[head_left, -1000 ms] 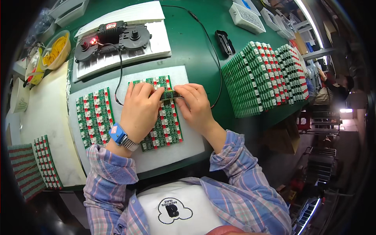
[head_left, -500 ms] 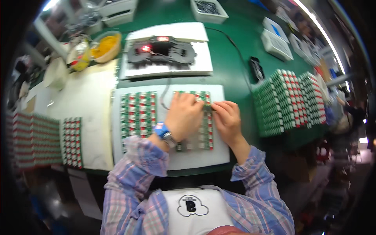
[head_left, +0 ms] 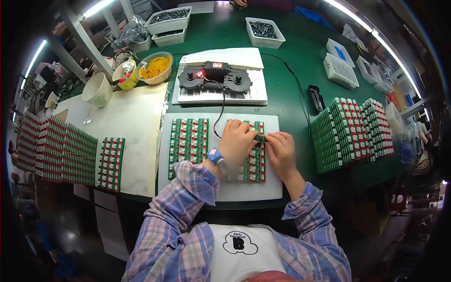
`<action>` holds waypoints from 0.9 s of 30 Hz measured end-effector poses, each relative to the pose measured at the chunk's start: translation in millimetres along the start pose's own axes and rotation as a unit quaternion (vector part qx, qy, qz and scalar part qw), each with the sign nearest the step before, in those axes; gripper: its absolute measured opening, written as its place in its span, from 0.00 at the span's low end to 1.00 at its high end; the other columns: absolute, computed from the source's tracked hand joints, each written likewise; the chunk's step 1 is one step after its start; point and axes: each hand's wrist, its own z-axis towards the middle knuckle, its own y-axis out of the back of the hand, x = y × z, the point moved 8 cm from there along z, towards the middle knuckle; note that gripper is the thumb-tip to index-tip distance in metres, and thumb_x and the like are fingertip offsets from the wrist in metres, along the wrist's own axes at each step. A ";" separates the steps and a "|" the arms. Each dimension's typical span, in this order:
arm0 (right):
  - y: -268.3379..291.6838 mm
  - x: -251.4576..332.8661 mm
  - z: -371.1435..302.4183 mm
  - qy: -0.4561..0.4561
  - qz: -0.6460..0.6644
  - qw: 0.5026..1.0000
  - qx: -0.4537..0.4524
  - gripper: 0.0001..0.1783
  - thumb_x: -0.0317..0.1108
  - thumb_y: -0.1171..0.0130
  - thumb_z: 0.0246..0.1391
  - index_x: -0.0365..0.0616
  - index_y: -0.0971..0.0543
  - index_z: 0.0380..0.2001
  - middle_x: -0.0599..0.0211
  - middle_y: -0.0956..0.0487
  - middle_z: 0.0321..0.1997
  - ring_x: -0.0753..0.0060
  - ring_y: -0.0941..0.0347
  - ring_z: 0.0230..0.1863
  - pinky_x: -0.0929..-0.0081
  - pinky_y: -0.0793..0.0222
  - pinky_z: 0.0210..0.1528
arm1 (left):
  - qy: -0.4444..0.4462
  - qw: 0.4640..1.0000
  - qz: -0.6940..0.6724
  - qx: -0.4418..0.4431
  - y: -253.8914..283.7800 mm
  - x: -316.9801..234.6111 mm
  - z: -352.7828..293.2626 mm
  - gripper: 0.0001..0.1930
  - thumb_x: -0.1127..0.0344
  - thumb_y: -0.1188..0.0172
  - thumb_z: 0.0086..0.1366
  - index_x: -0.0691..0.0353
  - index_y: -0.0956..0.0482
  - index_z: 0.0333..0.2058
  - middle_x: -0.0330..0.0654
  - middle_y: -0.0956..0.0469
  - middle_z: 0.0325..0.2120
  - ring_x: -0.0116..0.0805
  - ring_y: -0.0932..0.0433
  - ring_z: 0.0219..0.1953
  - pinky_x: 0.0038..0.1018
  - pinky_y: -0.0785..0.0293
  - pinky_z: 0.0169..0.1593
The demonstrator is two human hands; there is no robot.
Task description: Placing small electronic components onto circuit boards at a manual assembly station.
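Note:
Over a panel of green circuit boards [head_left: 257, 171] with white and red parts, my two hands come together at a small dark block [head_left: 260, 138]. My left hand [head_left: 236, 143], wearing a blue watch [head_left: 216, 156], is closed with its fingertips at the block's left side. The fingertips of my right hand [head_left: 283, 151] are pinched at its right side. My left hand hides much of the panel. A second circuit-board panel [head_left: 189, 143] lies to the left on the same white foam mat [head_left: 221, 193]. A black cable [head_left: 222, 105] runs toward my left hand, and its end is hidden.
Behind the mat, a black device [head_left: 214, 77] with a red light rests on white foam. Stacked board panels stand at right [head_left: 345, 134] and left [head_left: 58, 148], with a single panel [head_left: 111, 164] nearby. Bins of small parts [head_left: 264, 34] and a bowl of yellow rubber bands [head_left: 156, 68] sit farther back.
The whole view has shifted, so the bench appears farther right and lower, and the picture is sharper. Both hands stay together at the same panel with the small block between their fingertips.

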 end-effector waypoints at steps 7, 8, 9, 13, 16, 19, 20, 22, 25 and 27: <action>5.9 3.8 6.0 0.006 -0.028 1.000 0.000 0.15 0.26 0.33 0.49 0.47 0.16 0.42 0.71 0.17 0.47 0.59 0.27 0.51 0.62 0.32 0.54 | -0.005 1.000 0.014 0.004 -2.7 -1.2 4.6 0.13 0.67 0.30 0.52 0.58 0.16 0.38 0.41 0.24 0.32 0.45 0.28 0.43 0.40 0.31 0.52; 5.6 -0.7 6.8 -0.001 -0.008 1.000 -0.005 0.14 0.26 0.33 0.48 0.47 0.15 0.41 0.72 0.17 0.46 0.59 0.27 0.50 0.62 0.31 0.54 | -0.007 1.000 0.019 0.005 -1.7 -1.7 7.0 0.13 0.67 0.30 0.51 0.58 0.16 0.38 0.41 0.24 0.32 0.45 0.28 0.43 0.40 0.31 0.52; 4.9 -4.4 8.0 -0.006 0.012 1.000 -0.011 0.14 0.25 0.32 0.47 0.48 0.15 0.40 0.72 0.16 0.45 0.59 0.27 0.49 0.63 0.31 0.53 | -0.010 1.000 0.025 0.004 -1.4 -1.4 8.0 0.13 0.67 0.29 0.51 0.58 0.16 0.37 0.41 0.25 0.32 0.46 0.28 0.43 0.40 0.31 0.52; -1.5 -19.3 5.0 -0.060 0.095 0.993 -0.019 0.14 0.24 0.30 0.44 0.48 0.14 0.37 0.73 0.16 0.42 0.60 0.28 0.47 0.67 0.29 0.51 | -0.015 1.000 0.013 0.004 -3.3 -1.1 5.2 0.13 0.67 0.29 0.50 0.58 0.16 0.37 0.41 0.25 0.32 0.46 0.28 0.42 0.40 0.31 0.52; -2.7 -25.1 3.0 -0.077 0.130 0.988 -0.019 0.14 0.23 0.30 0.44 0.48 0.14 0.37 0.73 0.15 0.41 0.60 0.28 0.46 0.69 0.28 0.49 | -0.021 1.000 0.006 0.001 -3.8 -2.2 4.8 0.13 0.67 0.29 0.50 0.58 0.16 0.37 0.41 0.25 0.32 0.46 0.28 0.42 0.41 0.31 0.51; -5.6 -28.0 1.1 -0.098 0.163 0.982 -0.018 0.13 0.23 0.30 0.44 0.47 0.14 0.36 0.73 0.15 0.40 0.61 0.28 0.46 0.69 0.28 0.49 | -0.024 1.000 0.007 0.006 -3.5 -3.2 3.6 0.13 0.67 0.29 0.51 0.58 0.16 0.37 0.41 0.25 0.32 0.46 0.28 0.43 0.41 0.31 0.52; -7.3 -29.6 0.1 -0.109 0.177 0.978 -0.016 0.13 0.23 0.30 0.44 0.47 0.14 0.36 0.72 0.15 0.40 0.61 0.28 0.46 0.69 0.28 0.49 | -0.023 1.000 0.011 0.011 -4.2 -3.0 2.8 0.13 0.67 0.29 0.51 0.57 0.16 0.37 0.40 0.25 0.32 0.46 0.28 0.43 0.41 0.31 0.52; -5.2 -29.9 -0.2 -0.119 0.191 0.974 -0.017 0.12 0.23 0.30 0.45 0.47 0.14 0.36 0.72 0.15 0.39 0.61 0.27 0.46 0.69 0.28 0.49 | -0.024 0.999 0.016 0.015 -1.7 -4.6 3.2 0.13 0.66 0.29 0.52 0.57 0.16 0.38 0.40 0.25 0.32 0.45 0.28 0.43 0.41 0.31 0.52; 10.0 -17.0 5.1 -0.052 0.119 0.991 -0.034 0.13 0.21 0.30 0.46 0.44 0.14 0.37 0.71 0.16 0.38 0.66 0.27 0.47 0.74 0.24 0.39 | -0.042 0.997 0.068 0.022 5.8 -12.5 5.0 0.12 0.66 0.30 0.54 0.57 0.15 0.39 0.39 0.23 0.33 0.44 0.27 0.45 0.40 0.31 0.54; 13.1 -15.6 2.9 -0.063 0.127 0.990 -0.020 0.13 0.21 0.30 0.46 0.45 0.14 0.37 0.71 0.16 0.38 0.65 0.27 0.47 0.74 0.25 0.40 | -0.041 0.997 0.060 0.035 7.8 -16.5 2.6 0.13 0.66 0.30 0.54 0.57 0.15 0.40 0.39 0.23 0.33 0.44 0.27 0.45 0.40 0.31 0.54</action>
